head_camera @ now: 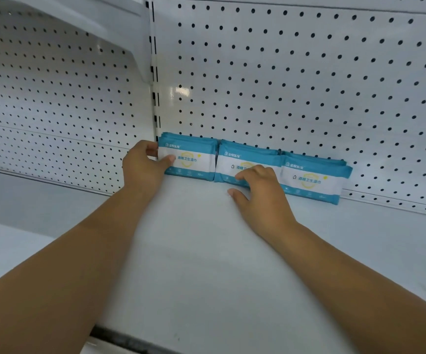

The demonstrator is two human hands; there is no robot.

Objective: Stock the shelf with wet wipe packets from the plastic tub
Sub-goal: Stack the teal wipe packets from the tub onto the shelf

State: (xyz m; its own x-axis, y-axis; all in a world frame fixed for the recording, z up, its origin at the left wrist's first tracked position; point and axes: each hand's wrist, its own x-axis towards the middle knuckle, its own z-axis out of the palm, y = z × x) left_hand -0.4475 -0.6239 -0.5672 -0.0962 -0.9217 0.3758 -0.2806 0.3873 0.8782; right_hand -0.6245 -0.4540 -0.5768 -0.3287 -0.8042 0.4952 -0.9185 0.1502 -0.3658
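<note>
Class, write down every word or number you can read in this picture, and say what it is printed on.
"酒精卫生湿巾": on the front of the left packet and the right packet.
"酒精卫": on the middle packet; the right hand hides the rest.
"10": on the left packet's bottom band; what follows it is blurred.
Brand line on each packet's top blue band: too blurred to read with certainty.

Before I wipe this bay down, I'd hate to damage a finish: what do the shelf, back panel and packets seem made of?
Shelf: probably painted sheet metal, smooth white with a soft sheen. Back panel: likely the same, given its punched round holes and a glossy reflection. Packets: thin plastic film, printed blue and white, slightly shiny, with flat sealed edges.
</note>
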